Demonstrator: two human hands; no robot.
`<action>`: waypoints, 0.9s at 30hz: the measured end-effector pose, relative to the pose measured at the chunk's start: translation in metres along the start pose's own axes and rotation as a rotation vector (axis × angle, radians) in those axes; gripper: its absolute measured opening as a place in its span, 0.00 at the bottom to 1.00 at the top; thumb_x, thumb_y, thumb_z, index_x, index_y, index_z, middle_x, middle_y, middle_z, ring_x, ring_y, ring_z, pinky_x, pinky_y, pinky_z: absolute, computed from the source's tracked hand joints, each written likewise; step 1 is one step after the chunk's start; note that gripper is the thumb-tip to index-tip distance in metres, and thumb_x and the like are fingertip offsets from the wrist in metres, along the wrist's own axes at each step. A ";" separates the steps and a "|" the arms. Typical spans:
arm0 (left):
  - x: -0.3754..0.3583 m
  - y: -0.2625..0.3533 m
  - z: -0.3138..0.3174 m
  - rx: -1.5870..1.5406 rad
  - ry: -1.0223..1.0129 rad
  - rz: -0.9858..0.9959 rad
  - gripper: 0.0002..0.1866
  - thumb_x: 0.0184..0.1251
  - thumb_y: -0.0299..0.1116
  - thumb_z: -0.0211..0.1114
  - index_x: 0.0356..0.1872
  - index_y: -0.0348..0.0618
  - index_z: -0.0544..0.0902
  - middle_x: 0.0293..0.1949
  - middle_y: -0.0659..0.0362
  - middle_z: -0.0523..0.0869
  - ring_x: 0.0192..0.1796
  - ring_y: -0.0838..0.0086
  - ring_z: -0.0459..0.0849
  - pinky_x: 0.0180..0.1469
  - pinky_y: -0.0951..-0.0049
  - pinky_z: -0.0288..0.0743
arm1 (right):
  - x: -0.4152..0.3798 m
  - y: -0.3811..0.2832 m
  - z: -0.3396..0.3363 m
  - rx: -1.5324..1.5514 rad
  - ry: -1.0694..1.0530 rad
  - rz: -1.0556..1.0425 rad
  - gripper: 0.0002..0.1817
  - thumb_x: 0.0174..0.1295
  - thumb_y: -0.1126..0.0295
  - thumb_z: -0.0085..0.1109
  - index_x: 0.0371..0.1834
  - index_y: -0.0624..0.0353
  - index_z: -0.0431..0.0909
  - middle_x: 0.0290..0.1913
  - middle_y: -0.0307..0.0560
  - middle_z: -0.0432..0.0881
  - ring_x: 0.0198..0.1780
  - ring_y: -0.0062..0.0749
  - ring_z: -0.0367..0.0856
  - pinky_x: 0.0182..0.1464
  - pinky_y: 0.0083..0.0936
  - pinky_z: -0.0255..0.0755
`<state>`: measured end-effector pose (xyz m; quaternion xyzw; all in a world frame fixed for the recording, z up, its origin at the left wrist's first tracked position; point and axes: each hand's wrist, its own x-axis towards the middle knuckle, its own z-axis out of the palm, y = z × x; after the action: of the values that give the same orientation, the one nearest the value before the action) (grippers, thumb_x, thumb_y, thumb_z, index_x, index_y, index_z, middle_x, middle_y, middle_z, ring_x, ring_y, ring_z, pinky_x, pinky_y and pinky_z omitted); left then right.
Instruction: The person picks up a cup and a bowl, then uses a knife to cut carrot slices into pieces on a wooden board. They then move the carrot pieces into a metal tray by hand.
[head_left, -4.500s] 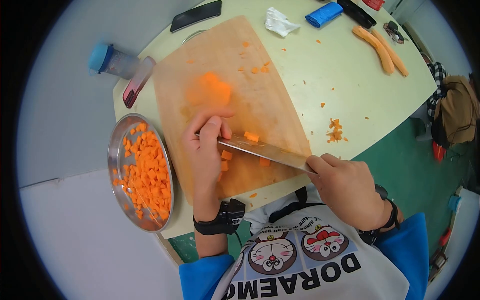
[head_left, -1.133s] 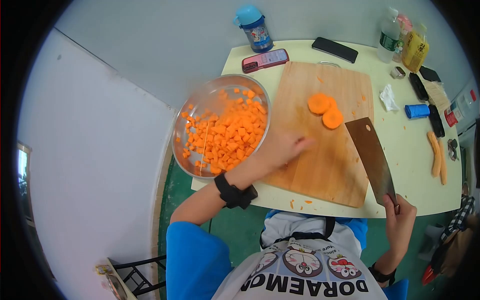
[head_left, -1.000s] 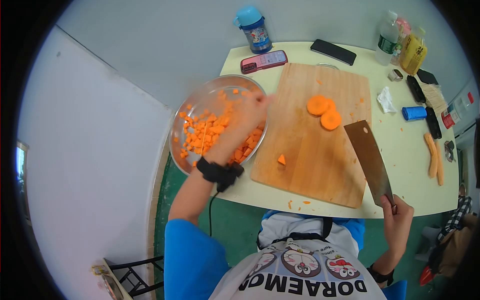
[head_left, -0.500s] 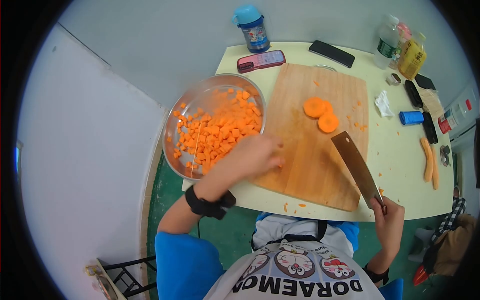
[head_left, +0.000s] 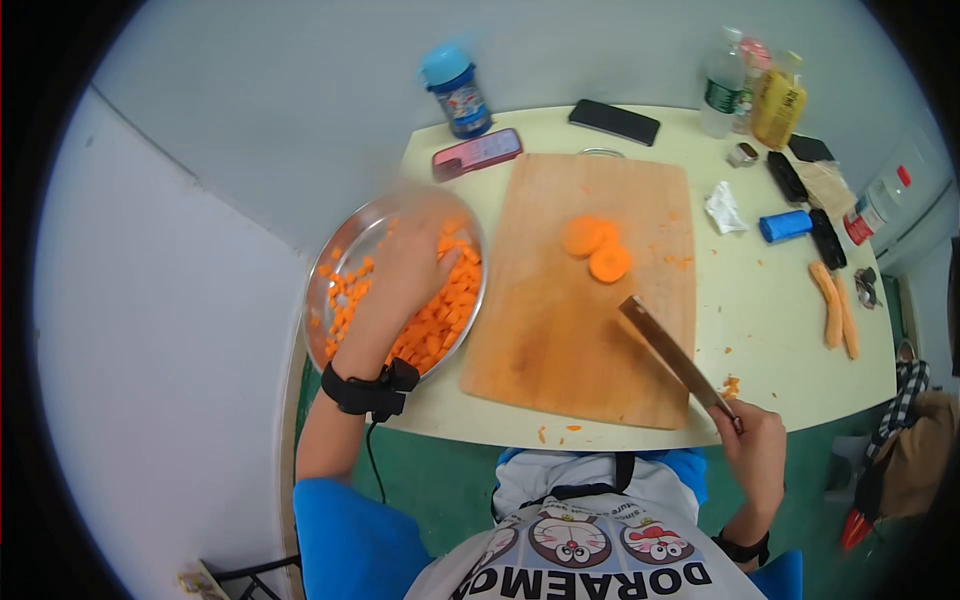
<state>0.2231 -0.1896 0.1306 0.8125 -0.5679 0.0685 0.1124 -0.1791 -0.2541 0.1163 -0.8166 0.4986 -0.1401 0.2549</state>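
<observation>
My left hand (head_left: 412,262) is over the round metal pan (head_left: 313,290), its fingers smeared by motion above the diced carrots (head_left: 432,335). The thumb points toward the pan's right side; whether the fingers hold any pieces I cannot tell. My right hand (head_left: 755,445) grips a cleaver (head_left: 672,352) by its handle at the table's front edge. Its blade slants up and left across the lower right of the wooden cutting board (head_left: 540,345). Beyond the blade tip, several thick carrot slices (head_left: 609,263) lie on the board, partly overlapping.
Two peeled carrots (head_left: 828,308) lie at the right, near a blue roll (head_left: 785,226) and a crumpled tissue (head_left: 724,208). Behind the board are two phones (head_left: 615,122) and a blue flask (head_left: 462,100). Bottles (head_left: 778,108) stand at the back right. Carrot scraps dot the board and table.
My left hand has moved from the board's left edge up and left over the pan. The cleaver stays in my right hand, its blade now seen more edge-on. The view has shifted.
</observation>
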 end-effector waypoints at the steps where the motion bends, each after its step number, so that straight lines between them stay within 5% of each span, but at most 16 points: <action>1: 0.011 0.007 0.002 -0.008 0.002 0.019 0.25 0.56 0.36 0.65 0.56 0.41 0.72 0.50 0.46 0.77 0.53 0.53 0.75 0.55 0.63 0.70 | 0.000 0.000 0.000 -0.004 0.014 0.014 0.08 0.56 0.67 0.61 0.29 0.61 0.80 0.20 0.52 0.76 0.20 0.46 0.75 0.23 0.32 0.66; 6: 0.061 0.061 0.038 -0.181 -0.318 0.300 0.31 0.51 0.38 0.68 0.58 0.42 0.70 0.50 0.48 0.75 0.55 0.55 0.74 0.58 0.63 0.68 | -0.007 0.002 -0.006 -0.024 0.005 -0.013 0.06 0.55 0.68 0.61 0.30 0.58 0.82 0.22 0.50 0.78 0.21 0.45 0.76 0.24 0.31 0.67; 10: 0.086 0.079 0.080 -0.169 -0.289 0.460 0.33 0.50 0.40 0.69 0.59 0.42 0.69 0.50 0.48 0.75 0.56 0.56 0.73 0.58 0.63 0.68 | -0.020 0.011 -0.012 -0.005 0.057 0.006 0.05 0.55 0.68 0.61 0.30 0.58 0.82 0.22 0.49 0.78 0.21 0.43 0.76 0.24 0.30 0.68; 15: 0.065 0.093 0.054 -0.222 -0.414 0.283 0.33 0.51 0.42 0.67 0.58 0.36 0.70 0.49 0.44 0.76 0.55 0.52 0.74 0.58 0.64 0.68 | -0.024 0.019 -0.016 0.041 0.100 0.074 0.05 0.55 0.70 0.61 0.30 0.59 0.82 0.22 0.50 0.78 0.20 0.42 0.76 0.24 0.28 0.68; 23: -0.076 0.117 0.037 -0.410 -0.414 0.041 0.35 0.53 0.44 0.68 0.57 0.30 0.70 0.49 0.43 0.75 0.52 0.52 0.76 0.52 0.63 0.72 | -0.009 0.007 -0.006 0.015 0.050 -0.052 0.05 0.55 0.71 0.61 0.31 0.60 0.81 0.22 0.50 0.78 0.20 0.41 0.76 0.23 0.28 0.67; 27: -0.109 0.117 0.055 -0.390 -0.060 0.045 0.33 0.53 0.40 0.70 0.56 0.29 0.70 0.48 0.48 0.75 0.46 0.58 0.78 0.47 0.67 0.74 | -0.004 -0.018 0.005 0.022 0.010 -0.131 0.05 0.55 0.71 0.61 0.31 0.60 0.81 0.22 0.48 0.79 0.20 0.40 0.76 0.23 0.27 0.67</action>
<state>0.0745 -0.1440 0.0639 0.7641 -0.5916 -0.0644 0.2491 -0.1652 -0.2423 0.1217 -0.8439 0.4438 -0.1661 0.2517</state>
